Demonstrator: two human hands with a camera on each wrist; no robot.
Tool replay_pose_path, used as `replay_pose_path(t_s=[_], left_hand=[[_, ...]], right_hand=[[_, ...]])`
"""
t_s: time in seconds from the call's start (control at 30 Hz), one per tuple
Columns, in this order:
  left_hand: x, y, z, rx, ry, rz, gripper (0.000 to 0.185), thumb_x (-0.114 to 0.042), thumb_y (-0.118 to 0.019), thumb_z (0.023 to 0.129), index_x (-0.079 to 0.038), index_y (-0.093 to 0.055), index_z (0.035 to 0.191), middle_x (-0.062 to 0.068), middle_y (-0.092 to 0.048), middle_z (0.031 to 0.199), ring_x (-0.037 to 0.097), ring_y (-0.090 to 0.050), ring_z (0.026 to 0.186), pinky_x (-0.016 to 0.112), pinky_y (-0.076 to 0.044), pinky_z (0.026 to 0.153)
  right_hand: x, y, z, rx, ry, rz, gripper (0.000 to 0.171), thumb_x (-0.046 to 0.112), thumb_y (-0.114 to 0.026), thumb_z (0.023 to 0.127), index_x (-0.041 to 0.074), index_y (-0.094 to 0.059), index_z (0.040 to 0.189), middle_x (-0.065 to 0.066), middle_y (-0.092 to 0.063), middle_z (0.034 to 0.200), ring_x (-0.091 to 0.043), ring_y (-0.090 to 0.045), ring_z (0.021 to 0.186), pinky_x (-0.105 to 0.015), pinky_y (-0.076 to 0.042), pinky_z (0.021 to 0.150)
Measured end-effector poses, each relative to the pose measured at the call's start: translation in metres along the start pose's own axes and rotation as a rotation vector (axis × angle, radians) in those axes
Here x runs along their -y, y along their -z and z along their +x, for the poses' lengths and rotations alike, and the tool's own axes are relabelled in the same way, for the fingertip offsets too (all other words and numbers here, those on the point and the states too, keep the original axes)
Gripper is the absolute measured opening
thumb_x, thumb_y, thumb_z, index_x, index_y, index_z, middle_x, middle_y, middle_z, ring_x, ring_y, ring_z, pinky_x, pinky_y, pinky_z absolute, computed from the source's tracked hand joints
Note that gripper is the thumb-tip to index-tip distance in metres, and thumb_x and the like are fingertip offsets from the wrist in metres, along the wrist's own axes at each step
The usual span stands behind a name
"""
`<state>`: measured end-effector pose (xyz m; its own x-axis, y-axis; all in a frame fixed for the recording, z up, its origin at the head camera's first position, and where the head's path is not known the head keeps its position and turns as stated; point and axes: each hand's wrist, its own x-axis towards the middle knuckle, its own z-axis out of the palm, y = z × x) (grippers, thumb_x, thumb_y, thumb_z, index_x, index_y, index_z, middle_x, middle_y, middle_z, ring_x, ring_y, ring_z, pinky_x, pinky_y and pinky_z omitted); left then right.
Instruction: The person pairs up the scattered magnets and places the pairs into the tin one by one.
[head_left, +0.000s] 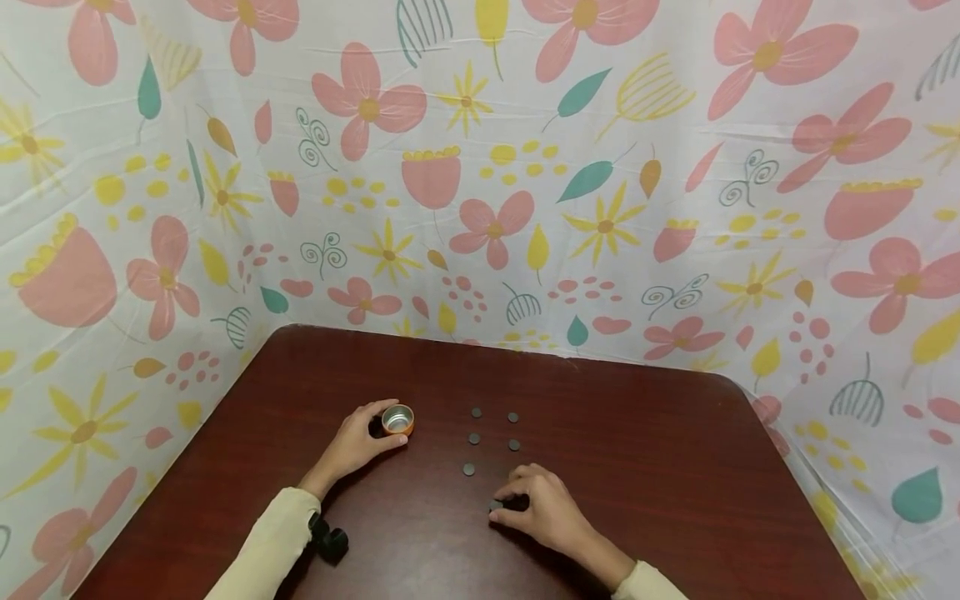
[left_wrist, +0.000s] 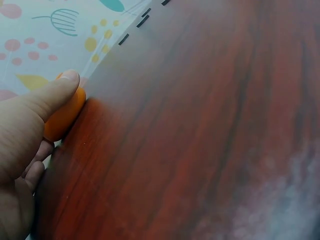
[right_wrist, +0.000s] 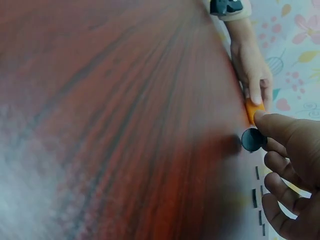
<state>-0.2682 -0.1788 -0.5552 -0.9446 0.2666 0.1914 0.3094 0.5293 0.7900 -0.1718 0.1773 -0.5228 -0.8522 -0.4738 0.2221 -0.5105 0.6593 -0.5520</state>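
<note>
My left hand (head_left: pixel 357 440) holds a small round orange tin (head_left: pixel 398 420) on the left part of the table, thumb on its near side and fingers behind it. The tin's top faces up and its silvery inside shows. In the left wrist view the thumb presses on the orange wall (left_wrist: pixel 66 116). To the right and nearer, my right hand (head_left: pixel 546 507) pinches a small dark grey disc (right_wrist: pixel 253 140) between thumb and index finger, its flat face showing in the right wrist view. Several similar grey discs (head_left: pixel 474 439) lie flat in two loose columns between tin and right hand.
The dark red-brown wooden table (head_left: pixel 630 433) has rounded far corners. A flower-printed white cloth (head_left: pixel 495 108) hangs behind it and along both sides. A black wrist-worn device (head_left: pixel 330 540) sits at the left sleeve (head_left: pixel 266 542).
</note>
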Motion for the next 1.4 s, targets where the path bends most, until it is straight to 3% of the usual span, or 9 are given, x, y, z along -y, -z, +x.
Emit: replay_pose_path(t_s=[0.13,0.3,0.73,0.93,1.1,1.3,1.4], left_hand=[[0.0,0.001,0.0,-0.003,-0.003,-0.004,0.075,-0.042,-0.085,0.084,-0.014,-0.055,0.148,0.007,-0.057,0.146,0.035,-0.05,0.136,0.066,-0.035,0.11],[0.0,0.002,0.001,-0.004,0.006,-0.005,0.075,-0.041,-0.085,0.084,-0.015,-0.055,0.148,0.006,-0.056,0.146,0.034,-0.05,0.135,0.064,-0.038,0.108],[-0.001,0.003,0.0,0.0,0.005,-0.005,0.076,-0.044,-0.084,0.084,-0.014,-0.056,0.147,0.007,-0.058,0.144,0.033,-0.053,0.131,0.06,-0.044,0.104],[0.0,0.002,0.002,0.005,-0.001,-0.008,0.075,-0.043,-0.085,0.084,-0.013,-0.056,0.147,0.007,-0.059,0.142,0.033,-0.054,0.131,0.06,-0.043,0.105],[-0.001,0.002,0.002,0.003,-0.008,-0.024,0.075,-0.041,-0.086,0.083,-0.012,-0.056,0.146,0.007,-0.06,0.14,0.032,-0.056,0.128,0.059,-0.044,0.104],[-0.001,0.001,0.001,-0.007,-0.005,-0.019,0.074,-0.041,-0.086,0.083,-0.013,-0.057,0.145,0.005,-0.062,0.137,0.029,-0.058,0.122,0.056,-0.047,0.1],[0.0,0.0,0.002,-0.004,0.003,-0.012,0.074,-0.042,-0.085,0.083,-0.014,-0.057,0.146,0.005,-0.062,0.138,0.029,-0.057,0.122,0.056,-0.047,0.1]], right_hand=[[0.003,0.001,0.0,-0.003,0.0,-0.003,0.017,0.034,-0.088,0.082,0.023,-0.083,0.094,0.019,-0.062,0.09,-0.004,-0.047,0.077,-0.021,-0.044,0.066],[0.005,0.001,0.002,0.004,-0.003,0.022,0.017,0.034,-0.088,0.082,0.023,-0.083,0.095,0.018,-0.062,0.088,-0.007,-0.048,0.076,-0.021,-0.043,0.066],[0.004,0.01,0.028,0.005,0.065,0.204,0.024,0.033,-0.086,0.085,0.015,-0.083,0.1,0.014,-0.069,0.091,-0.012,-0.062,0.082,-0.025,-0.053,0.064],[0.001,0.014,0.053,0.024,0.111,0.252,0.025,0.034,-0.086,0.084,0.016,-0.083,0.101,0.014,-0.07,0.095,-0.012,-0.063,0.086,-0.034,-0.056,0.069],[-0.002,0.017,0.082,0.046,0.147,0.295,0.025,0.033,-0.085,0.086,0.016,-0.083,0.103,0.013,-0.071,0.097,-0.015,-0.064,0.088,-0.028,-0.052,0.067],[-0.003,0.015,0.123,0.086,0.162,0.348,0.022,0.03,-0.085,0.087,0.019,-0.082,0.106,0.008,-0.073,0.1,-0.013,-0.066,0.092,-0.03,-0.055,0.074],[-0.004,0.009,0.141,0.121,0.16,0.363,0.024,0.028,-0.084,0.088,0.014,-0.082,0.108,0.006,-0.074,0.101,-0.013,-0.066,0.094,-0.032,-0.056,0.075]])
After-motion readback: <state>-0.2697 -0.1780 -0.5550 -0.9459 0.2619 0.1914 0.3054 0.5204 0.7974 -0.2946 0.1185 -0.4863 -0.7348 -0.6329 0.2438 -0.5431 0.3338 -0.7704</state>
